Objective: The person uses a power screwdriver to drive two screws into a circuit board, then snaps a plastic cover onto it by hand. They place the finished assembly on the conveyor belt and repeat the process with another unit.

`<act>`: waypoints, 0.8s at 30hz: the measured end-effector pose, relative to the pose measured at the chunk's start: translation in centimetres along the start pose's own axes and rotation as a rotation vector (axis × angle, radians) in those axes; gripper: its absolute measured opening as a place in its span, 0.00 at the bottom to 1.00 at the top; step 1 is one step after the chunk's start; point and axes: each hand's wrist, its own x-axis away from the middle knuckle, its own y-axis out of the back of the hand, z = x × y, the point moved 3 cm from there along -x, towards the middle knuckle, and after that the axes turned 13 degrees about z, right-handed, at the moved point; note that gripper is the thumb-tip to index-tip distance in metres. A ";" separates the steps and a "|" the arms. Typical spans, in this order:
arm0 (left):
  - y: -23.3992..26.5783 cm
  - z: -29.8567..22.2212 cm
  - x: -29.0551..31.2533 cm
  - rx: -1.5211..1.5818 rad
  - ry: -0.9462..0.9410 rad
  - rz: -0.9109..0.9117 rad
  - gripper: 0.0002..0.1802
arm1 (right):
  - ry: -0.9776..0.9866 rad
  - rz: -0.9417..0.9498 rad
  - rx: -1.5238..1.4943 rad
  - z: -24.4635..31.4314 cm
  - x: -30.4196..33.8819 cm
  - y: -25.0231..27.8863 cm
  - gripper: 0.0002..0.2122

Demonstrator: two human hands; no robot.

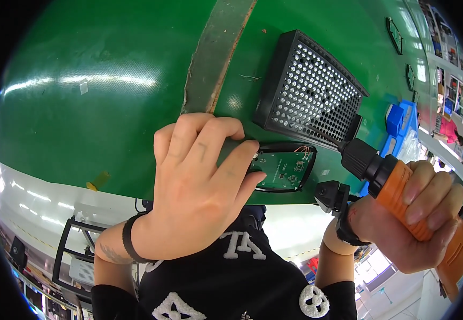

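Observation:
A green circuit board [285,169] sits in a black, round-cornered housing [310,173] near the front edge of the green table. My left hand [197,165] is closed at the housing's left end, thumb and forefinger over the board's edge; its other fingertips are hidden. Gripped in my right hand [429,213] is an orange and black cordless screwdriver [394,184]. Its thin bit points up and left, over the lower side of a black screw tray [274,90]. Rows of shiny screws fill much of this tray, while holes at its lower right are bare.
A worn dark strip [207,58] crosses the green tabletop [109,48]. Blue bins [402,125] stand to the right, beyond the screwdriver. Black frames with green boards [394,35] lie at the far right. A black clamp-like piece [332,196] is by my right wrist.

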 end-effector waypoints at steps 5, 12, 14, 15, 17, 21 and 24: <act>0.0 0.1 0.0 -0.002 -0.001 0.002 0.20 | -0.055 -0.022 0.038 -0.1 0.3 0.0 0.07; 0.1 0.3 0.1 0.051 -0.002 -0.009 0.21 | 0.203 0.053 -0.084 0.8 1.8 -1.8 0.09; 0.0 0.3 0.0 0.065 -0.004 -0.012 0.22 | 0.216 0.068 -0.041 0.8 2.6 -3.5 0.15; 0.0 0.4 0.2 0.068 0.002 -0.011 0.22 | 0.221 0.074 -0.027 0.7 2.9 -4.1 0.18; 0.0 0.3 0.1 0.073 0.003 -0.011 0.22 | 0.224 0.082 -0.013 0.7 3.1 -4.5 0.21; 0.0 0.3 0.0 0.084 -0.005 -0.019 0.23 | 0.176 0.109 0.031 0.5 3.0 -4.5 0.23; -0.1 0.3 0.1 0.087 -0.008 -0.040 0.23 | 0.156 0.113 0.043 0.4 2.9 -4.6 0.22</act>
